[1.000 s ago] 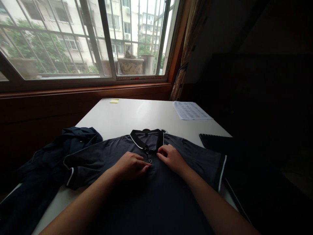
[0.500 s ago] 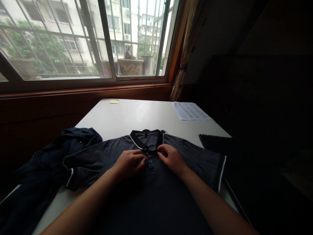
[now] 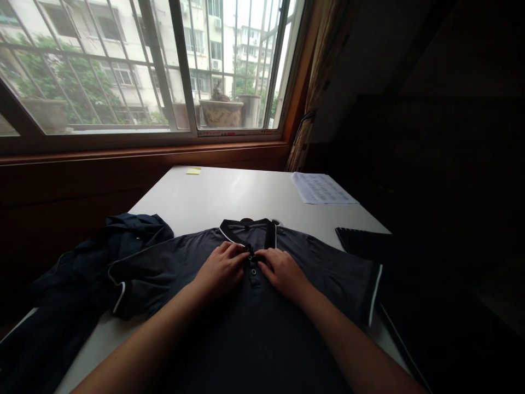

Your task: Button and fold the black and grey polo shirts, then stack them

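- Near the front edge of the white tabletop (image 3: pixel 213 197) a dark grey short-sleeved polo shirt with white-edged collar and cuffs (image 3: pixel 262 328) lies flat, front up, collar toward the window.
- Left hand (image 3: pixel 221 269) and right hand (image 3: pixel 283 272) meet at the placket just under the collar, fingertips pinching the fabric at the top button; the button below looks unfastened, so the buttoning seems barely begun.
- At the left edge lies a crumpled dark navy garment (image 3: pixel 102 246).
- Toward the far right corner rests a printed white paper sheet (image 3: pixel 322 189); a small yellow sticky note (image 3: pixel 193 171) sits at the far edge.
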The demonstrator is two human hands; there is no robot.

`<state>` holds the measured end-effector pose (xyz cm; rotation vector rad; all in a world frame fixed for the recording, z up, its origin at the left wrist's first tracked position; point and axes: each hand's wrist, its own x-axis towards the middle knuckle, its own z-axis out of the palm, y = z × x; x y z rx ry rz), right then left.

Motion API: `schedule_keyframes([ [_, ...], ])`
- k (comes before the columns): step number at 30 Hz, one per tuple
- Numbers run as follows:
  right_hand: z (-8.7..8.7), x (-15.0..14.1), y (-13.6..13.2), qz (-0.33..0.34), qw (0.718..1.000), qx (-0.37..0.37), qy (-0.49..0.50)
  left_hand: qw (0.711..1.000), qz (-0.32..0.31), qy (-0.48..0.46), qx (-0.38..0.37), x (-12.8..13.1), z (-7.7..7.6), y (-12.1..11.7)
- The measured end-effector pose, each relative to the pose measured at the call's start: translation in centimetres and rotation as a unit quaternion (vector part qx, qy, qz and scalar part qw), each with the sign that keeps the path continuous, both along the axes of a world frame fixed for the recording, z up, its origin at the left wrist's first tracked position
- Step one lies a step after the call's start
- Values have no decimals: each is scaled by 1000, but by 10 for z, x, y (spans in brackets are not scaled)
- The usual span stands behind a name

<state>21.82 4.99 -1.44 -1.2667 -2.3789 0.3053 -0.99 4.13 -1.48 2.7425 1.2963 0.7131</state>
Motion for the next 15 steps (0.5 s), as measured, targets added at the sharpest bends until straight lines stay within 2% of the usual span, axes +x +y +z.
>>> schedule_keyframes([
  [6, 0, 2, 3, -19, 998, -24, 46, 1000, 12, 21, -13, 1, 1, -2],
  [15, 3, 4, 2, -37, 990, -23, 131, 999, 12, 33, -6, 1, -1, -1],
])
